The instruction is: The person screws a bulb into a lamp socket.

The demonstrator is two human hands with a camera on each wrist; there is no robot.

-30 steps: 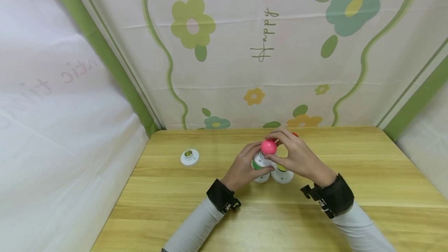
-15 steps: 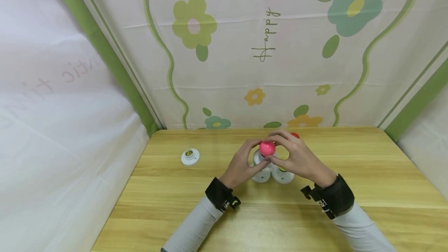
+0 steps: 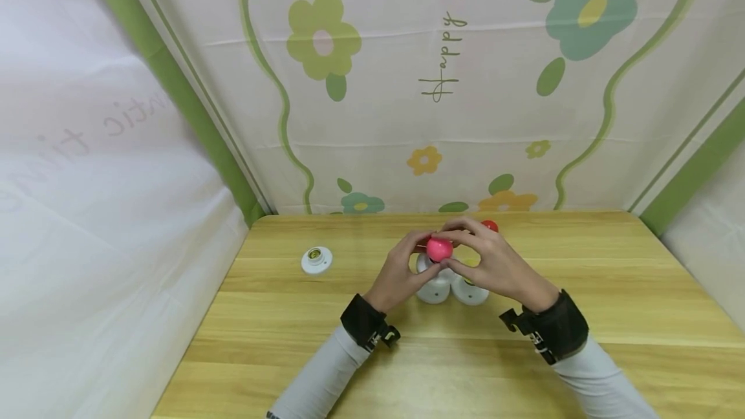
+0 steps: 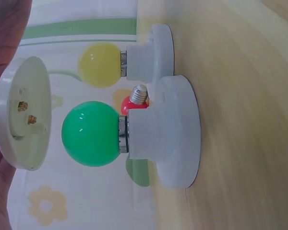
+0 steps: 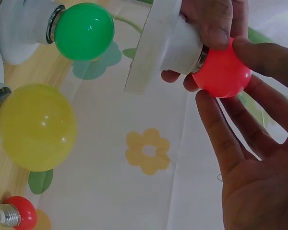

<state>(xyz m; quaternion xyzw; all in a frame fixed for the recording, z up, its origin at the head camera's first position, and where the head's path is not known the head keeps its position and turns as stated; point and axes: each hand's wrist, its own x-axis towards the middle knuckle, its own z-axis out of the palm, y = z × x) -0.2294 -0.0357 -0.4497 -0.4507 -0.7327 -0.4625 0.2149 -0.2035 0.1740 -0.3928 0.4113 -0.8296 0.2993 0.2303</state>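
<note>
Bulbs: 4 in view. Bulb 1, a round glossy pink-red one [image 3: 439, 249], sits at the mouth of a white plastic lamp socket [image 4: 21, 115] held above the table, metal collar showing. Right hand [image 3: 491, 264] pinches this bulb between thumb and fingers; left hand [image 3: 401, 273] grips the socket, its thumb beside the collar. Held socket's underside shows 2 brass-coloured screws.

Bulbs 2 and 3: a round green bulb [image 4: 89, 134] and a round yellow bulb [image 4: 100, 65], each upright in its own white socket, side by side. Bulb 4: a small red bulb with silver screw base [image 3: 490, 225], lying behind them.

Sockets: 4 total. The fourth, a white round socket with gold-coloured interior [image 3: 317, 261], stands well apart, left on the wooden table [image 3: 244, 367].
</note>
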